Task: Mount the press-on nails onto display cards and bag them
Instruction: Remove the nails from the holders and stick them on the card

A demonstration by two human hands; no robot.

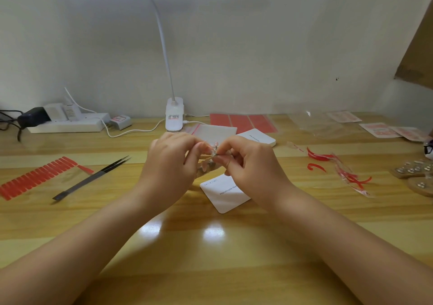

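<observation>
Grip: left hand (172,161) and right hand (243,164) both pinching 1 small press-on nail (214,151); advise steadying it squarely above display card (222,194) before pressing.

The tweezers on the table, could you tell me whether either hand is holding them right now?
No, the tweezers lie untouched on the table, while the left hand and right hand pinch a small clear piece between them.

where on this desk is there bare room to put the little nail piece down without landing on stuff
Bare wood lies near the front edge, between the forearms and below the white card. Another free strip sits between the tweezers and the left hand. The right side is crowded: red peel scraps, clear bags, nail stands.
</observation>
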